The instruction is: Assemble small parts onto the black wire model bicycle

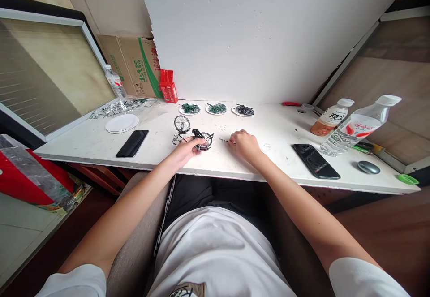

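Observation:
A small black model bicycle stands on the white table, its front wheel to the left. My left hand is closed on its rear part, by the rear wheel. My right hand rests on the table just right of it, fingers curled, pinching a thin pin-like tool whose tip points toward the bicycle.
Three small plates of green and black parts sit at the back. A black phone and white plate lie left. Another phone, two bottles, a grey mouse are right. Cardboard box and red carton stand behind.

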Motion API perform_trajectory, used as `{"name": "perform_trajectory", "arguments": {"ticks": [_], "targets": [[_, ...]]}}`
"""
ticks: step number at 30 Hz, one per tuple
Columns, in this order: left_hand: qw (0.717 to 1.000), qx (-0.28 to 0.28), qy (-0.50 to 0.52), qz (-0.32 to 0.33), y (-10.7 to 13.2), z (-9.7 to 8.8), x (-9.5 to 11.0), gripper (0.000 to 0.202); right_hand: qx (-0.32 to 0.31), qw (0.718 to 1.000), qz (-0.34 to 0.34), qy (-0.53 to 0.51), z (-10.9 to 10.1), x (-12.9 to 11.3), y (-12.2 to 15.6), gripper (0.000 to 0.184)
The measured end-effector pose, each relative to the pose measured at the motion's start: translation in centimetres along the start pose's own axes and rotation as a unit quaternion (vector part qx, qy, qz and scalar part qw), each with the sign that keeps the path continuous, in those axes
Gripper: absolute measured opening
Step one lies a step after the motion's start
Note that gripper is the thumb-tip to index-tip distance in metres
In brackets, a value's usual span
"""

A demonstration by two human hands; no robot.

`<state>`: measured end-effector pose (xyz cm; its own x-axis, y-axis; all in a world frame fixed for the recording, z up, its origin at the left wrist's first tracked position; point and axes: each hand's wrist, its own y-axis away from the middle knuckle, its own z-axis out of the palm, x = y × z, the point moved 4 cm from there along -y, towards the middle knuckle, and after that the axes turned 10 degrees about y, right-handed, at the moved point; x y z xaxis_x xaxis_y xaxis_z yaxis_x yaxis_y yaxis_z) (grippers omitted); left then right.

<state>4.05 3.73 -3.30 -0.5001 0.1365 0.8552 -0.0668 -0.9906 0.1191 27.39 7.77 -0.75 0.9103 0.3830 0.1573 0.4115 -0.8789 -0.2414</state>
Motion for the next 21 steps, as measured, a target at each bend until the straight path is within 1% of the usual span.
{"name": "perform_trajectory", "arguments": {"ticks": [2, 3, 5, 6, 7, 9, 11, 12, 13, 15, 19, 21], "targets": [[0.999, 0.002, 0.023, -0.025, 0.1, 0.0, 0.2, 0.027, 0.002, 1.000, 0.021, -0.007, -0.2, 0.3, 0.0, 0.026], [0.998, 0.003, 0.037, -0.044, 0.1, 0.1, 0.2, 0.026, 0.007, 0.999, 0.034, -0.028, -0.3, 0.5, -0.1, 0.024], [0.995, 0.006, 0.059, -0.086, 0.4, 0.4, 0.2, 0.025, 0.031, 0.993, 0.050, -0.104, -0.8, 0.9, -0.2, 0.019], [0.993, 0.006, 0.064, -0.100, 0.6, 0.7, 0.2, 0.025, 0.053, 0.985, 0.049, -0.156, -1.2, 1.1, -0.3, 0.016], [0.992, 0.003, 0.066, -0.109, 0.8, 0.9, 0.1, 0.025, 0.083, 0.973, 0.045, -0.211, -1.6, 1.4, -0.3, 0.015], [0.991, -0.009, 0.060, -0.117, 1.2, 1.4, -0.1, 0.024, 0.153, 0.936, 0.036, -0.314, -2.7, 1.8, -0.3, 0.014], [0.991, -0.023, 0.045, -0.127, 1.5, 1.9, -0.5, 0.021, 0.209, 0.895, 0.032, -0.392, -3.7, 2.2, -0.2, 0.021], [0.990, -0.031, 0.035, -0.130, 1.7, 2.1, -0.7, 0.021, 0.224, 0.877, 0.031, -0.424, -4.2, 2.3, -0.1, 0.026], [0.990, -0.038, 0.025, -0.131, 1.8, 2.2, -0.9, 0.021, 0.229, 0.861, 0.028, -0.454, -4.6, 2.3, 0.0, 0.032], [0.990, -0.052, 0.006, -0.128, 1.9, 2.5, -1.0, 0.022, 0.211, 0.831, 0.008, -0.514, -5.3, 1.9, 0.3, 0.040], [0.990, -0.062, -0.003, -0.124, 2.0, 2.5, -0.9, 0.024, 0.124, 0.777, -0.065, -0.614, -6.4, -0.1, 1.0, 0.046], [0.990, -0.064, -0.002, -0.126, 1.9, 2.4, -1.0, 0.023, 0.103, 0.764, -0.086, -0.631, -6.6, -1.0, 1.4, 0.046]]}}
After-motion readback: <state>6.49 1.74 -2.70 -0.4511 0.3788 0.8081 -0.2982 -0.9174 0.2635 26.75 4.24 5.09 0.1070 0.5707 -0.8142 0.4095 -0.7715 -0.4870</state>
